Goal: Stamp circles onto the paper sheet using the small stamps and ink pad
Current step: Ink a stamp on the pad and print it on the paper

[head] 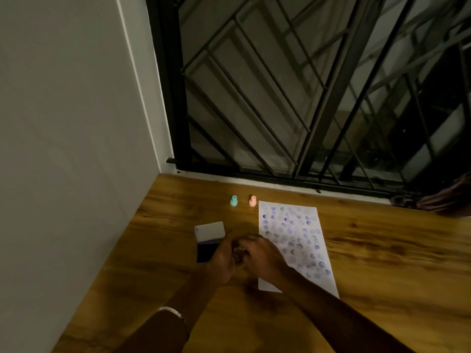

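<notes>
A white paper sheet (pixel 293 240) covered with several purple stamped circles lies on the wooden table (pixel 382 263). Left of it sits the ink pad (pixel 206 252), its white lid (pixel 210 231) flipped up behind the dark pad. A teal stamp (pixel 233 201) and a pink stamp (pixel 252 201) stand upright beyond the pad, near the sheet's top left corner. My left hand (pixel 223 261) and my right hand (pixel 260 256) meet between pad and sheet, fingers curled around something small and blurred that I cannot identify.
A white wall (pixel 76 123) borders the table on the left. A black metal window grille (pixel 305 98) stands along the far edge. A dark brown object (pixel 438 200) rests at the far right by the sill.
</notes>
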Tool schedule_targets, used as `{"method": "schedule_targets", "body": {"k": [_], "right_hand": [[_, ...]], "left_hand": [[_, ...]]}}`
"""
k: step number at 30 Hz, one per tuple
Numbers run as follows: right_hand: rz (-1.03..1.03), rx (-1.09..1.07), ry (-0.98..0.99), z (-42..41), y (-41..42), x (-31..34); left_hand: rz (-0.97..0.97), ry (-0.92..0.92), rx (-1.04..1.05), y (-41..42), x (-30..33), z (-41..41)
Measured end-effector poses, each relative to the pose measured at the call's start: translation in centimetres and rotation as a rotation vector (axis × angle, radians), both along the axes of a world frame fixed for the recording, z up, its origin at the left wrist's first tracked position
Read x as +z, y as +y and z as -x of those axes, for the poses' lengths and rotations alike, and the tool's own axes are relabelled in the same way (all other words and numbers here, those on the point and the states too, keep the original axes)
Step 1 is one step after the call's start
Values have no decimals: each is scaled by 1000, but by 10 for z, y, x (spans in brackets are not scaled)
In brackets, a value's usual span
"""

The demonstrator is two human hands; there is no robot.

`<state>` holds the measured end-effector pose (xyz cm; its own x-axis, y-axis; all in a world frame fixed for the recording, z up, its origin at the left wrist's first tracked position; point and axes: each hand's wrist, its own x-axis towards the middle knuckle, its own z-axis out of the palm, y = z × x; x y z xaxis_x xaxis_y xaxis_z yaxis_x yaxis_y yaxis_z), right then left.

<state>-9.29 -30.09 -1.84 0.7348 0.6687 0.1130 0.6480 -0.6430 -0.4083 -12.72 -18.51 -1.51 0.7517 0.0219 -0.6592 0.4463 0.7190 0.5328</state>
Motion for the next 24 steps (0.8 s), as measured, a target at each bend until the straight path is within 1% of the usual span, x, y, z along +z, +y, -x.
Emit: {"method": "schedule_targets", "body": {"k": [3, 5, 7, 9, 11, 13, 15, 18, 20, 22, 24], "right_hand": [[-7, -12, 69, -4, 9, -3], [1, -19, 48, -8, 13, -4], [3, -29, 39, -13, 17, -2], [-43, -6, 58, -18, 21, 1], [-54, 19, 77, -26, 25, 4], [-27, -2, 82, -36, 23, 7], [45, -51, 90, -48, 20, 7], [134, -96, 111, -67, 19, 5], [173, -121, 125, -82, 22, 2], [205, -142, 129, -95, 26, -1], [202, -136, 134, -105, 31, -3]], "left_hand": [[22, 5, -9, 9, -3, -6], [21, 18, 6, 12, -3, -10], [-19, 16, 1, 14, -4, -15], [-85, 5, -41, 18, -4, -22], [-248, 15, -42, 27, -4, -30], [-493, -28, 94, 38, -9, -36], [-769, -94, 231, 49, -14, -37], [-1130, -144, 291, 68, -17, -30], [-1328, -147, 227, 86, -29, -25], [-1388, -137, 109, 101, -41, -19], [-1472, -139, 61, 110, -54, -14]]}}
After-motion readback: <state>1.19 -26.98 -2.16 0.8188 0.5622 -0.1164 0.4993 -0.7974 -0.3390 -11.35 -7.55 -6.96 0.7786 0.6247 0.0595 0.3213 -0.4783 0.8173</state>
